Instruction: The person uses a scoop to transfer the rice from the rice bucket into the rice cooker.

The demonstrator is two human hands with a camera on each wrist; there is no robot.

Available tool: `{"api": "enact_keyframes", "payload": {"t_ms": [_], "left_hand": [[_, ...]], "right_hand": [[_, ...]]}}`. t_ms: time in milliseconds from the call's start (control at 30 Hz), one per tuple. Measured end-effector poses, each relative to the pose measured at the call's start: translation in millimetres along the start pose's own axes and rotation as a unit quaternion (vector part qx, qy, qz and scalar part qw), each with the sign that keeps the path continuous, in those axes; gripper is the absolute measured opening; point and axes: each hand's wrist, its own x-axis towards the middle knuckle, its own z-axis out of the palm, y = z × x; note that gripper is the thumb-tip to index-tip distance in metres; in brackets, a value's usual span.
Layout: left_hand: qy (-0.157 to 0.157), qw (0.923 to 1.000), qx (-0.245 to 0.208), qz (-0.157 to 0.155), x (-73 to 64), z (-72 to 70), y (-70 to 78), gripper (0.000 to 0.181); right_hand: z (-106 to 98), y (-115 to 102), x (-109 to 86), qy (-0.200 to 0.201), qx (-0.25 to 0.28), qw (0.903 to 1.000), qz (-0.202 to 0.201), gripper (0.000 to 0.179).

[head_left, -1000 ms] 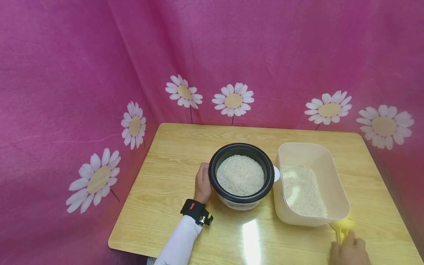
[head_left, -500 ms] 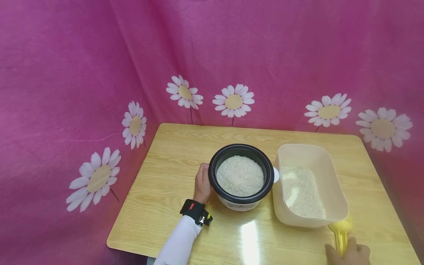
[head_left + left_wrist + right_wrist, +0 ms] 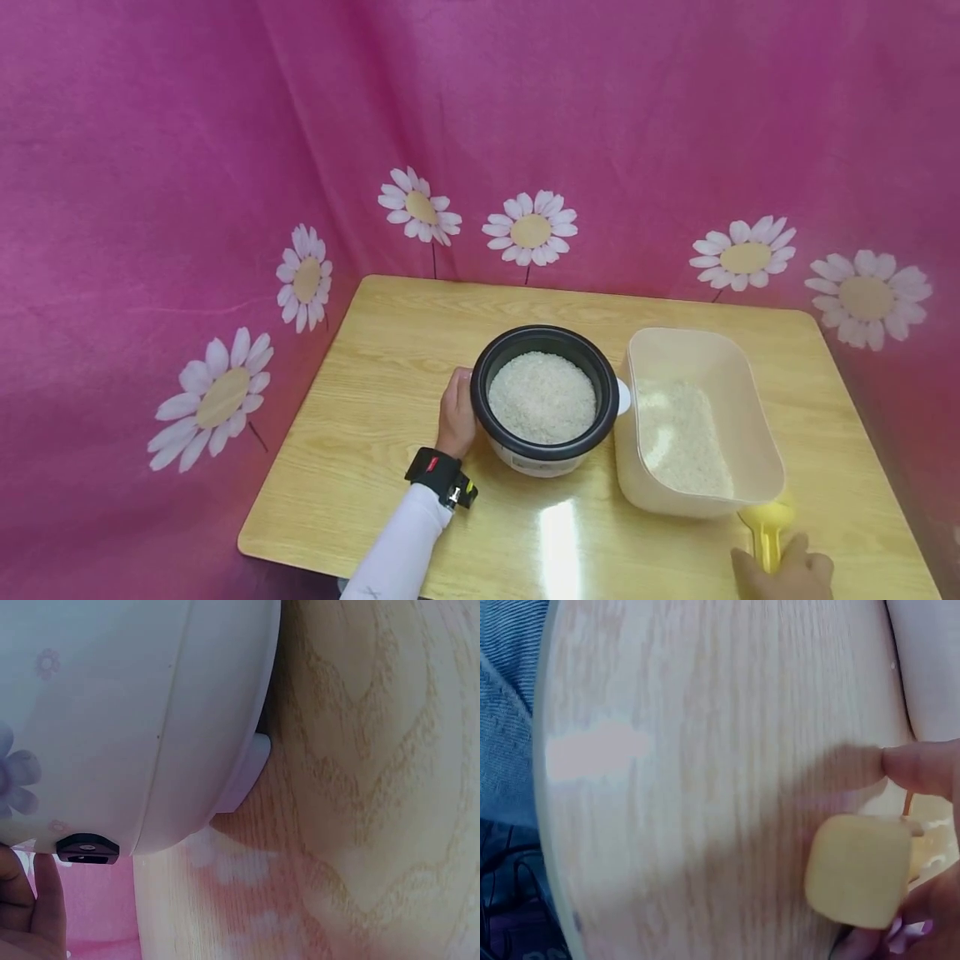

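A white rice cooker [image 3: 536, 467] with a black inner pot stands left of the bin, and a mound of rice [image 3: 542, 397] fills much of the pot. My left hand [image 3: 456, 417] holds the cooker at its left side; in the left wrist view, fingers [image 3: 49, 900] touch its wall near a black socket [image 3: 88, 848]. At the lower right, a yellow scoop [image 3: 769, 517] lies on the table against the bin's near corner. My right hand [image 3: 787, 575] is around the scoop's handle end [image 3: 859, 871], with the thumb [image 3: 922, 766] standing apart from it.
A cream plastic bin [image 3: 697, 354] with loose rice [image 3: 686, 437] stands close to the cooker's right handle [image 3: 624, 396]. The wooden table [image 3: 375, 375] borders a pink flowered curtain [image 3: 600, 125] at the back and sides.
My right hand has drawn slightly back toward the near edge along the scoop's handle, its thumb now spread to the left. The left hand and the cooker stay in place.
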Motion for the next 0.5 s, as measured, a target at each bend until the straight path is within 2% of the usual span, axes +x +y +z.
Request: {"api": "enact_keyframes", "payload": {"t_ms": [200,333,500], "left_hand": [[0.002,1.0,-0.008,0.003,4.4,3.4,-0.6,0.042],[-0.006,1.0,-0.002,0.0,1.9,6.4,-1.6,0.041],[-0.014,0.9998,-0.005,0.014,4.2,4.0,0.6,0.041]], "right_hand": [[-11.7,-3.6,3.8,-0.025,-0.002,0.9997,-0.006,0.136],[-14.0,-0.5,0.8,-0.01,-0.008,0.9999,-0.01,0.135],[-11.6,0.9,0.0,-0.01,-0.008,0.9995,-0.027,0.134]]}}
